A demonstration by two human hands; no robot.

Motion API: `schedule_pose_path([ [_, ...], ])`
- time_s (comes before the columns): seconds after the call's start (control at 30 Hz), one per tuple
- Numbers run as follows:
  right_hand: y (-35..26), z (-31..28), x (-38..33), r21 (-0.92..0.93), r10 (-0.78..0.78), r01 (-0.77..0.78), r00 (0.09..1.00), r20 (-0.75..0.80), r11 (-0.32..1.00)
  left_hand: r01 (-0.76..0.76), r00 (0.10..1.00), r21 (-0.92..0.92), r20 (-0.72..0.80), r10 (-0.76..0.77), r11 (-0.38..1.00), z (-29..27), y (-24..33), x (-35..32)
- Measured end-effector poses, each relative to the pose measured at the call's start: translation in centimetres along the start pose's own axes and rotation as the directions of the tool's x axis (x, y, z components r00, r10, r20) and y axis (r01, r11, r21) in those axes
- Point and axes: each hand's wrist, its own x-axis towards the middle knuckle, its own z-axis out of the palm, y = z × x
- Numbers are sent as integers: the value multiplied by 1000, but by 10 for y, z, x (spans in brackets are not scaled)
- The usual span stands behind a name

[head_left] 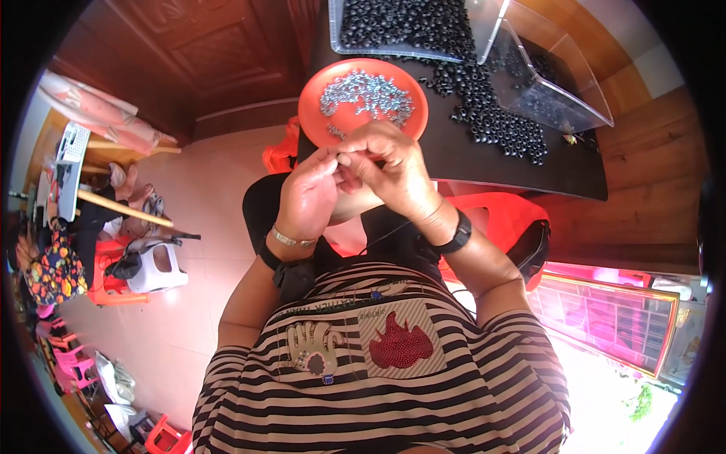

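Note:
My left hand (308,198) and my right hand (399,172) meet in front of my chest, over the near edge of the dark table. The fingertips of both are pinched together, right thumb and forefinger against the left fingertips. Whatever they hold between them is too small to make out. Just beyond the hands sits a round orange plate (311,107). Small shiny silver metal pieces (378,94) lie scattered on it, and my right hand overlaps its near rim.
A clear bin (338,47) full of small black round parts stands behind the plate. More black parts (503,132) are spread over the table (567,170), beside a tilted clear box (578,106). At far left, another person (57,265) sits near a grey-white stool (157,268).

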Motion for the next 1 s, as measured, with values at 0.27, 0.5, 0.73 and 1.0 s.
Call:
schedule_pose_path([
  [0.27, 3, -1, -14, -169, -166, 155, 985, -55, 973, 25, 1000, -7, -16, -25, 1000, 4, -7, -1],
  [0.5, -1, -46, 9, 60, -14, -1, 971, 240, 998, 73, 996, 84, 42, -76, 994, 11, -1, -2],
  [0.73, 77, -126, 82, -722, 202, -43, 970, 136, 691, 6, 999, 158, 42, -13, 987, 7, 5, -4],
  [1.0, 128, -114, 93, -886, 389, 77, 879, 277, 457, 12, 999, 171, 38, -19, 985, -1, 8, -11],
])
